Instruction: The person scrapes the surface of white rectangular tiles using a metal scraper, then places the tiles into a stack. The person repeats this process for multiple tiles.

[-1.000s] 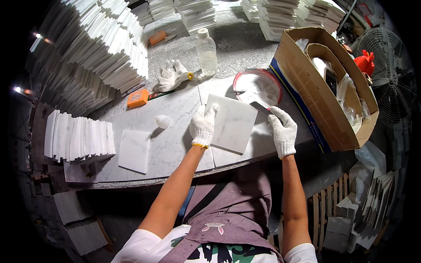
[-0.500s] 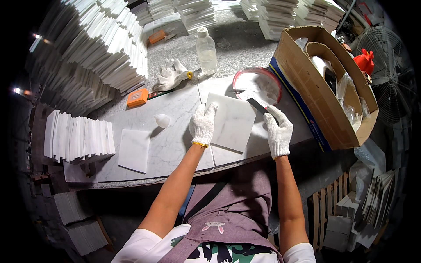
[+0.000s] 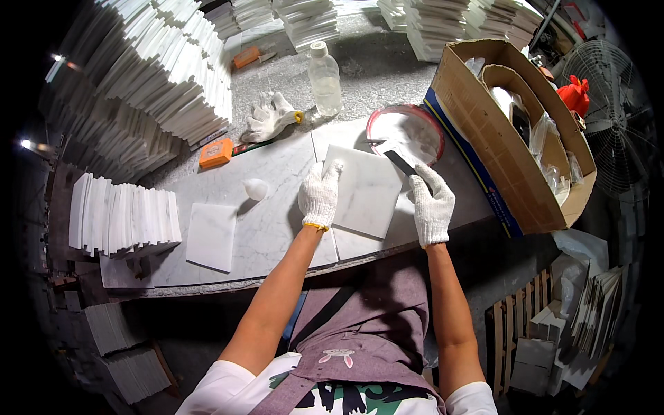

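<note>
My left hand, in a white knit glove, is closed on the left edge of a square white marble tile, its thumb over the face. In my gloved right hand is a flat black scraper, held at the tile's upper right corner and pointing toward the bowl. Whether it touches the tile I cannot tell. Just beyond is a red-rimmed bowl holding white material, with a thin dark tool across its left rim. A second marble tile lies flat at the left, near a small white rounded piece.
A clear bottle, spare gloves and an orange block lie beyond the tiles. Tile stacks stand at left and back. A cardboard box borders the right, with a fan behind.
My right hand has shifted slightly left, and the scraper has moved with it, closer to the tile's corner and now more steeply angled. My left hand and the tile have barely moved.
</note>
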Demonstrator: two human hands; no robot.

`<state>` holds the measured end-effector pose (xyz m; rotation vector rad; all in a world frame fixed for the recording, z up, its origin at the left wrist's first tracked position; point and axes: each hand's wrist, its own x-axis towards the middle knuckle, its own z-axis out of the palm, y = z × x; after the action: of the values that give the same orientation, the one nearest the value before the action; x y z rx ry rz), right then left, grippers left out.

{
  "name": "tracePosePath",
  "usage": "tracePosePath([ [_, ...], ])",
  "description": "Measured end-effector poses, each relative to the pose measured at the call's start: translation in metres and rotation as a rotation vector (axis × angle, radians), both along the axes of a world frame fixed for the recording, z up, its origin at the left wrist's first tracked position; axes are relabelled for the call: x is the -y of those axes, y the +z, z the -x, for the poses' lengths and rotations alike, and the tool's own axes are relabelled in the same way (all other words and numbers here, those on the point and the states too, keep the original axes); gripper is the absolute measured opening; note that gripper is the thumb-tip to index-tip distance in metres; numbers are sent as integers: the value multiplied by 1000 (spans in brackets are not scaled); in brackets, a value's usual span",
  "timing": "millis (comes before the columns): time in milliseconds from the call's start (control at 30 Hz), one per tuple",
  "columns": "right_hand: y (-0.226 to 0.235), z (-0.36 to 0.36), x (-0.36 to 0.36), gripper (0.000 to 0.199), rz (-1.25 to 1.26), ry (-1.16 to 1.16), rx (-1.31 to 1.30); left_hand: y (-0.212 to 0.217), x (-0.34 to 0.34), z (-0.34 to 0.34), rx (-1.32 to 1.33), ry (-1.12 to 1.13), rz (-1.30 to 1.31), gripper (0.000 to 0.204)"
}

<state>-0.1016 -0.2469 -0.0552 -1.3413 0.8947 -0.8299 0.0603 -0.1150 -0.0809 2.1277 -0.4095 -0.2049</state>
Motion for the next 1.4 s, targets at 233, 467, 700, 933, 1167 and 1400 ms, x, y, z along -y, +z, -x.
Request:
tracePosePath([
  [233, 5, -4, 6, 29, 40, -71, -10, -5, -1, -2, -34, 4, -5, 44],
  [467, 3, 2, 7, 29, 41, -115, 100, 0, -1, -1, -26, 0, -40, 45],
  [700, 0, -8, -7, 29, -30, -53, 46, -2, 1, 2, 8, 33, -13, 42],
  [933, -15, -14, -1, 31, 92, -114, 20, 5, 1, 3, -12, 28, -30, 45],
  [1167, -3, -14, -2, 31, -45, -148, 60, 2, 1, 2, -4, 23, -41, 45],
  [1400, -2, -1, 11, 30, 7, -148, 52, 3, 1, 1, -41, 14, -48, 45],
])
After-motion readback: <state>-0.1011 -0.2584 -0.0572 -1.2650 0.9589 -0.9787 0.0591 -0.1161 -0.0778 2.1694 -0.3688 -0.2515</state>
